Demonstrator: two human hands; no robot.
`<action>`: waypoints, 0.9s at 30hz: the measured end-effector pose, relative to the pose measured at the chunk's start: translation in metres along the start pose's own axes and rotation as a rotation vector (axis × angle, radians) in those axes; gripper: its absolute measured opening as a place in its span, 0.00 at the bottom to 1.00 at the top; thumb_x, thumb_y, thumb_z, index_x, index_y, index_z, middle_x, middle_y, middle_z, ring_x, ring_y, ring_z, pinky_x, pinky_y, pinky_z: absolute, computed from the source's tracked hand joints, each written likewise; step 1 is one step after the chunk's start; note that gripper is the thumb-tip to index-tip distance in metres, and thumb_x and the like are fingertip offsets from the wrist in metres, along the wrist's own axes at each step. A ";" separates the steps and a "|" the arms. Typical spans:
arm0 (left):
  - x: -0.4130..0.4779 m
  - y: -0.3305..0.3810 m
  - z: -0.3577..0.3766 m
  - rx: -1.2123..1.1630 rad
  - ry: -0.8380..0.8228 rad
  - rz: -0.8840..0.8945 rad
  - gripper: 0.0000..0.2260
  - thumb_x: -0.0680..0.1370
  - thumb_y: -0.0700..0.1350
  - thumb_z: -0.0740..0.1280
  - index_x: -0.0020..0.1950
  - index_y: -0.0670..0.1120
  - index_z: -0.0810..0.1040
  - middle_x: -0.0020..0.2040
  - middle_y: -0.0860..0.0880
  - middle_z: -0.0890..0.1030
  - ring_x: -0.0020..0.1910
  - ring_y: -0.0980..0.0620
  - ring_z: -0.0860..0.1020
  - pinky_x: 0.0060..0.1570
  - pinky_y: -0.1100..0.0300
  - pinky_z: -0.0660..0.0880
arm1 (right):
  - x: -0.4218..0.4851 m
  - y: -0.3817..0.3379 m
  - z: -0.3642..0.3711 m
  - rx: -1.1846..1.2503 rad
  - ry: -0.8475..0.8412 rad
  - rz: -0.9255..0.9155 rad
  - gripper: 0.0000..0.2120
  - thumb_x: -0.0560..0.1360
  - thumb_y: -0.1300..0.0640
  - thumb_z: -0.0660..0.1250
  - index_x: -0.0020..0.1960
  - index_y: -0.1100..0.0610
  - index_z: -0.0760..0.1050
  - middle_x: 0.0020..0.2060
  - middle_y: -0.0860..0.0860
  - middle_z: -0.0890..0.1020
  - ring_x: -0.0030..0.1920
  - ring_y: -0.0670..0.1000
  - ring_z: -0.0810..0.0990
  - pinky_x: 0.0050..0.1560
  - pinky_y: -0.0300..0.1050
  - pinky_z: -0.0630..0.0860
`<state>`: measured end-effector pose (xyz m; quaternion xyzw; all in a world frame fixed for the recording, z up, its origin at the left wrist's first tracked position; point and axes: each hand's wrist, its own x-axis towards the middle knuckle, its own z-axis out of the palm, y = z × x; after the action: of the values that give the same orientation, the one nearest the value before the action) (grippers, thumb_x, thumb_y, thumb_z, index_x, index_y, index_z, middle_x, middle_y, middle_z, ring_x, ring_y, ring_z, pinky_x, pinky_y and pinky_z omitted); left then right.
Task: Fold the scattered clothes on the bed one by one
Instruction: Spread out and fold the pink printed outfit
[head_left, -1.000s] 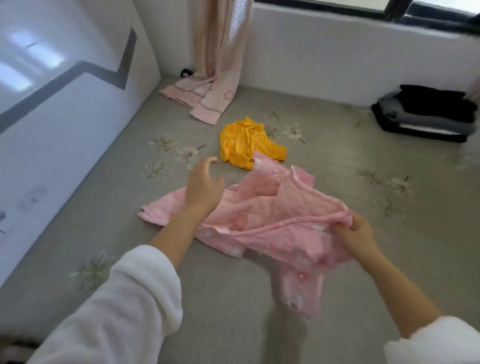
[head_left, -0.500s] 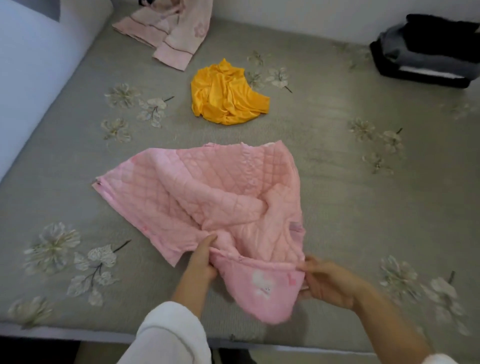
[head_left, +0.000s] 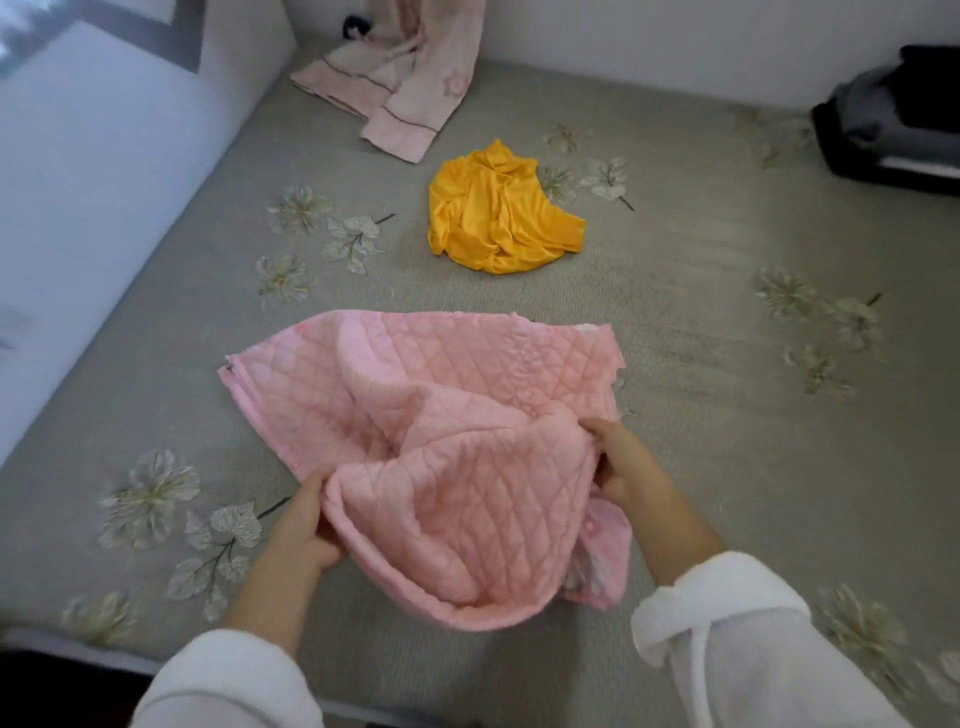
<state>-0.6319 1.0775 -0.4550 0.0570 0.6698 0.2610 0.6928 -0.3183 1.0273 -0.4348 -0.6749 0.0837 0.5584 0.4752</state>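
A pink quilted garment lies bunched on the grey bed right in front of me. My left hand grips its near left edge, the fingers tucked under the fabric. My right hand grips its right edge, the thumb on top. The part between my hands is lifted and sags toward me; the far part lies flat. A crumpled yellow garment rests farther back in the middle.
A pale pink curtain trails onto the bed at the back. A stack of folded dark clothes sits at the back right. A white padded wall borders the left; the bed's near edge is just below my arms.
Both hands have shifted their hold and raised the near part of the pink garment, turning its quilted side up. The camera has tilted back up slightly.
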 end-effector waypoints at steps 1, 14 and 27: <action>0.000 0.018 0.012 -0.013 0.019 0.059 0.09 0.79 0.50 0.61 0.44 0.47 0.75 0.25 0.51 0.81 0.38 0.49 0.75 0.38 0.56 0.73 | 0.002 -0.019 0.004 -0.024 0.022 -0.055 0.18 0.75 0.61 0.66 0.63 0.66 0.74 0.52 0.60 0.81 0.47 0.57 0.81 0.45 0.48 0.79; -0.136 0.204 0.106 -0.203 -0.605 0.906 0.12 0.80 0.45 0.57 0.50 0.42 0.77 0.46 0.43 0.81 0.52 0.46 0.80 0.52 0.54 0.77 | -0.117 -0.169 0.043 0.358 -0.057 -0.933 0.05 0.77 0.60 0.66 0.43 0.55 0.78 0.35 0.50 0.81 0.37 0.49 0.80 0.38 0.44 0.79; 0.026 -0.041 -0.020 0.232 0.093 0.147 0.05 0.76 0.39 0.64 0.49 0.39 0.78 0.40 0.39 0.80 0.36 0.46 0.78 0.40 0.54 0.73 | -0.008 0.076 -0.060 -0.255 0.494 -0.234 0.10 0.74 0.62 0.67 0.46 0.72 0.76 0.37 0.59 0.77 0.40 0.54 0.74 0.42 0.56 0.76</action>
<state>-0.6400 1.0485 -0.4973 0.1734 0.7210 0.2340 0.6287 -0.3294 0.9394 -0.4739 -0.8495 0.0477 0.3249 0.4128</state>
